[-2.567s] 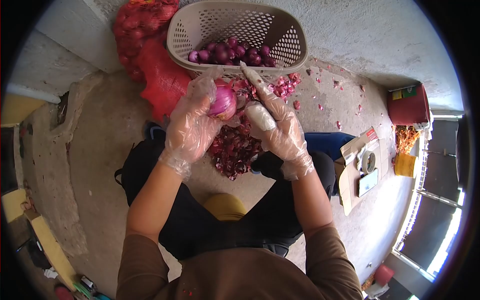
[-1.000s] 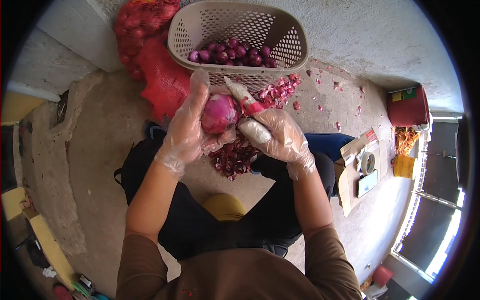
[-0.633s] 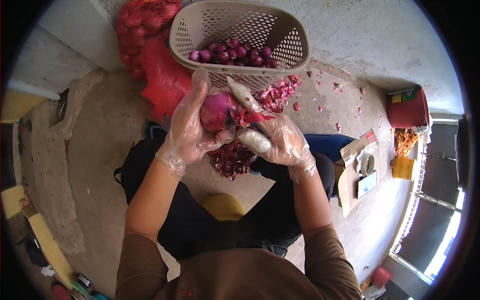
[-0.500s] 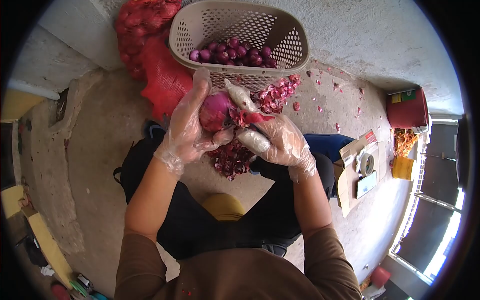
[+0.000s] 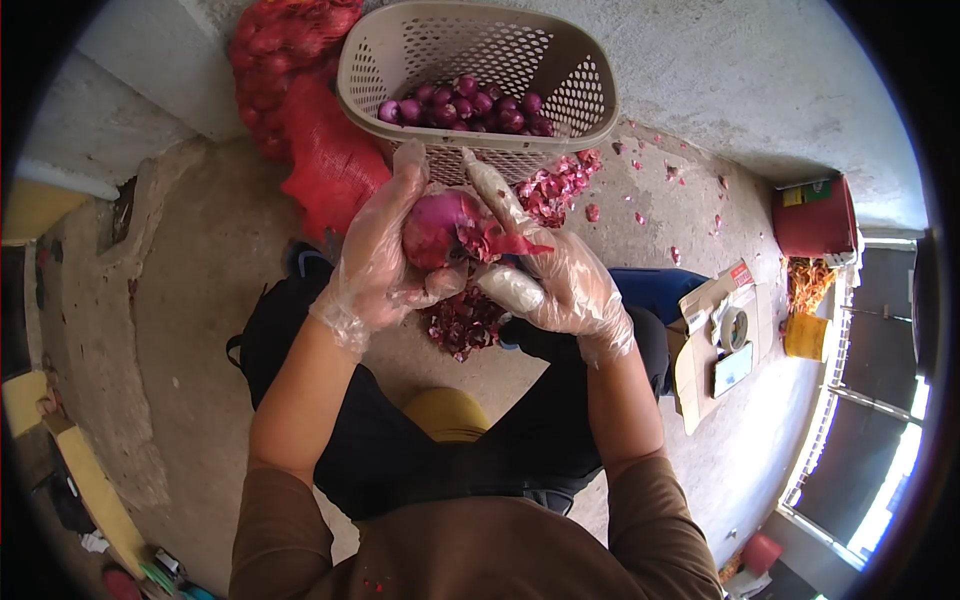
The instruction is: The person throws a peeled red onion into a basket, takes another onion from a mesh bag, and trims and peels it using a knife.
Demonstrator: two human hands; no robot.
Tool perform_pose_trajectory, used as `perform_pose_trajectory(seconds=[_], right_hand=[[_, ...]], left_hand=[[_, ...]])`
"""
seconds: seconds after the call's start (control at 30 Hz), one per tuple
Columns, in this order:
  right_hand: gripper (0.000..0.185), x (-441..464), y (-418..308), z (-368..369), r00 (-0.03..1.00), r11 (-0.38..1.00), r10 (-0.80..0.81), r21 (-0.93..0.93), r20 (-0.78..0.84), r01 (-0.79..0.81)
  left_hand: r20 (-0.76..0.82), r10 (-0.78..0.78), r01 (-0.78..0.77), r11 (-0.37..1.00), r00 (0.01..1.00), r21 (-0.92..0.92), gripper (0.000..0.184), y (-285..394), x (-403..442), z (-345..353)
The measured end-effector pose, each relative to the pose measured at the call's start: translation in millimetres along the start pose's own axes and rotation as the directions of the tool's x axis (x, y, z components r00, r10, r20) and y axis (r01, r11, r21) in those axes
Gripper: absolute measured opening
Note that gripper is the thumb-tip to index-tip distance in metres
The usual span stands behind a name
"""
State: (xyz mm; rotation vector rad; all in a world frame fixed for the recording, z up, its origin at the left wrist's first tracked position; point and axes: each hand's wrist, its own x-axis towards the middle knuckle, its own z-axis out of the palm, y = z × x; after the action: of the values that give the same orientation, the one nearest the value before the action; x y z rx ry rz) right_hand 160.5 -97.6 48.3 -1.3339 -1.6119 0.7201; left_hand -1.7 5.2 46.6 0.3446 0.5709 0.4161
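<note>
A purple-red onion (image 5: pixel 437 224) is held in my left hand (image 5: pixel 375 255), its fingers and thumb wrapped round the sides. My right hand (image 5: pixel 560 270) touches the onion's right side and grips loose reddish skin (image 5: pixel 515 243) between thumb and fingers. Both hands wear clear plastic gloves, and two right-hand digits look wrapped in white. Below the hands lies a heap of dark red peelings (image 5: pixel 462 325) on the floor. Beyond them stands a beige perforated basket (image 5: pixel 475 143) with several shiny purple onions (image 5: pixel 470 103) in it.
Red mesh sacks (image 5: pixel 325 150) lean left of the basket. More peelings (image 5: pixel 560 187) lie in front of it. At right are cardboard (image 5: pixel 690 375) with a tape roll (image 5: pixel 734 328) and a phone-like object (image 5: pixel 734 370), a blue object (image 5: pixel 655 288) and a red bucket (image 5: pixel 815 215).
The onion has turned in my left hand and moved slightly left and down from its earliest position. Its skin now hangs partly loose, held by my right hand, which has come against the onion.
</note>
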Motion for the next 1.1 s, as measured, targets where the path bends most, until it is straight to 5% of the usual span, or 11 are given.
perform_pose_trajectory(seconds=[0.13,0.33,0.53,0.67,0.8,0.9,1.0,1.1], right_hand=[[0.050,1.9,-6.3,-13.9,0.969,0.990,0.120,-0.103,0.217,-0.099],[0.029,0.4,3.3,-10.8,0.983,0.990,0.014,-0.141,0.184,0.012],[0.027,-0.7,3.0,-15.1,0.970,0.975,0.104,-0.215,0.218,-0.056],[0.026,2.6,-1.5,-5.7,0.990,0.986,0.141,-0.088,0.015,-0.139],[0.037,-4.7,0.1,-11.4,0.927,0.924,0.371,0.080,0.054,-0.375],[0.050,-6.0,3.8,-13.0,0.966,0.964,0.254,0.067,0.051,-0.257],[0.056,-2.0,3.2,-11.2,0.999,0.991,-0.022,-0.129,0.025,0.025],[0.063,3.3,-3.4,-12.1,0.990,0.999,0.050,-0.010,0.131,-0.049]], left_hand=[[0.017,0.003,-0.003,1.000,1.000,-0.009,0.071,1.4,1.7,-2.0],[0.039,-0.025,0.024,1.000,0.999,0.019,0.066,3.8,2.6,-6.4],[0.036,-0.031,0.030,0.999,0.999,0.041,0.064,2.8,1.6,-7.4],[0.038,-0.011,0.010,1.000,0.999,0.021,0.064,-1.9,0.9,-9.4],[0.073,-0.031,0.034,0.999,0.997,-0.038,0.065,-1.1,-2.3,-9.4],[0.119,-0.049,0.053,0.998,0.992,-0.031,0.065,0.3,-2.1,-15.8],[0.077,-0.025,0.024,1.000,0.997,0.012,0.065,2.3,-1.2,-13.5],[-0.065,0.053,-0.051,0.998,0.996,0.041,0.066,0.9,-1.8,0.9]])
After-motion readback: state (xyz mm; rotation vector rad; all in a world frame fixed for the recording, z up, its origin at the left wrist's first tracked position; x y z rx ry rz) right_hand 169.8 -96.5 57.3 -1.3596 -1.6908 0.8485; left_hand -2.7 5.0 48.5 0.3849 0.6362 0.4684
